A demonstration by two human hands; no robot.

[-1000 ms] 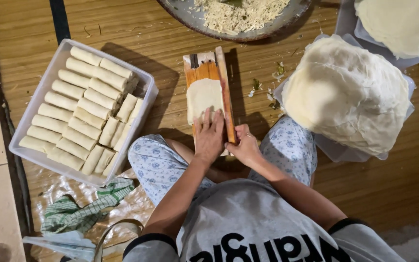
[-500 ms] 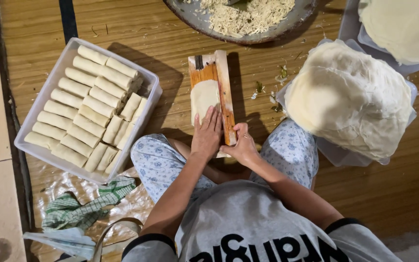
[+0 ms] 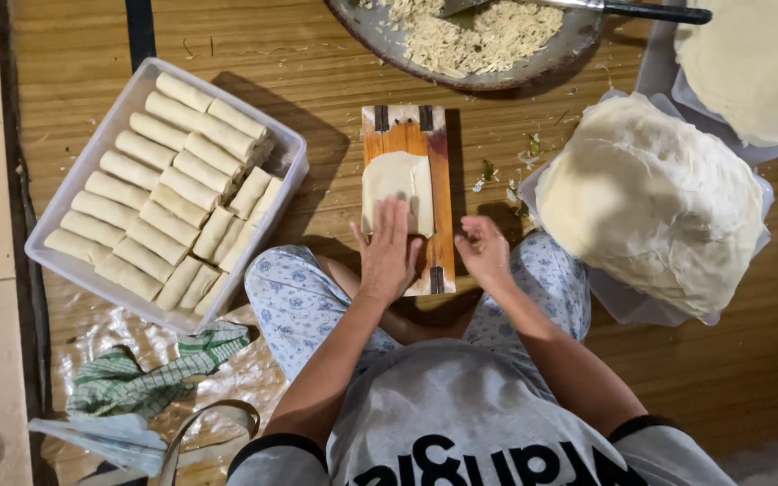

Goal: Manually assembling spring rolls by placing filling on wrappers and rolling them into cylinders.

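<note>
Board: wooden board lies on the floor in the middle of the frame, just in front of the person's knees.
Wrapper: pale dough sheet lies flat on the board, a bit to its left side.
Left hand: left hand lies flat on the near edge of the dough sheet, fingers straight and close together, pressing down, not holding anything.
Right hand: right hand sits at the board's right edge, fingers bent in loosely; I cannot tell if it pinches anything.
Tray: white plastic tray at the left is full of rolled spring rolls in rows.
Wrapper pile: big stack of dough sheets sits at the right.
Filling: round pan of shredded filling is at the top.
Cloth: green checked cloth is at the lower left.
</note>
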